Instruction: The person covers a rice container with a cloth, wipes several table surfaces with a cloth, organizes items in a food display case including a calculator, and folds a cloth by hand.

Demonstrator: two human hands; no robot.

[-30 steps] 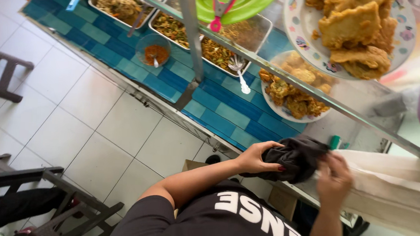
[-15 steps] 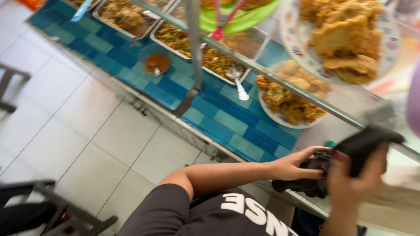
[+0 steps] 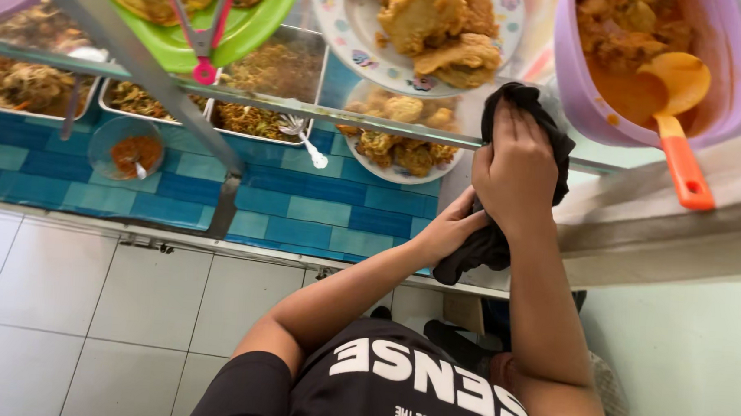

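— So where's the dark cloth [image 3: 512, 170]?
— Right of centre, bunched against the glass. It looks soft, light and limp; best gripped by its gathered folds.
— And the hands?
— The right hand [image 3: 519, 171] presses and clutches the top; the left hand [image 3: 449, 231] pinches the hanging lower part.
— What surrounds it?
— One purple tub [image 3: 735, 94] with one orange ladle [image 3: 676, 125] upper right, one flowered plate [image 3: 347, 41] of fritters, one green plate [image 3: 261, 31] with tongs [image 3: 204, 36].
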